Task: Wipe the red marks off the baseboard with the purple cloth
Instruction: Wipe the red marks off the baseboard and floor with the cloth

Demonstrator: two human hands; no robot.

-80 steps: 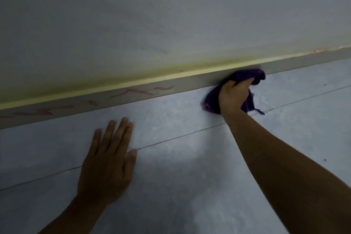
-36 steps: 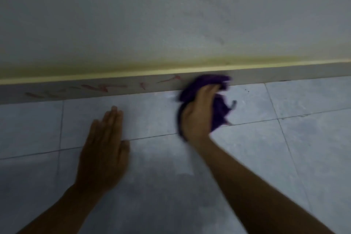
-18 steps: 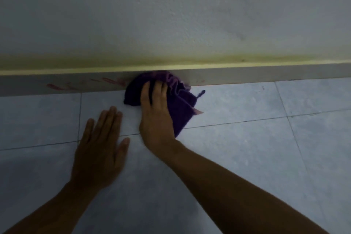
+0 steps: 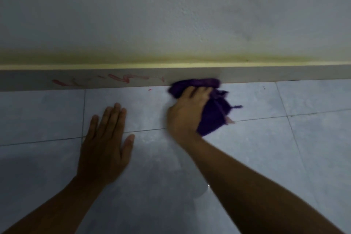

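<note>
Right hand (image 4: 188,108) was gripping the purple cloth (image 4: 210,108) against the baseboard (image 4: 266,75); left hand (image 4: 106,144) lay flat, fingers spread, on the floor tile (image 4: 284,148) (red marks (image 4: 117,80) sat left of the cloth).

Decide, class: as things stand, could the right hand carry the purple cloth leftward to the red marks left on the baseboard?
Probably yes. The right hand presses the purple cloth against the baseboard just right of the red marks; nothing stands between them.

Bunched purple cloth (image 4: 212,112) presses against the grey baseboard (image 4: 275,75), its top edge touching it. Red marks (image 4: 121,79) streak the baseboard left of the cloth.
</note>
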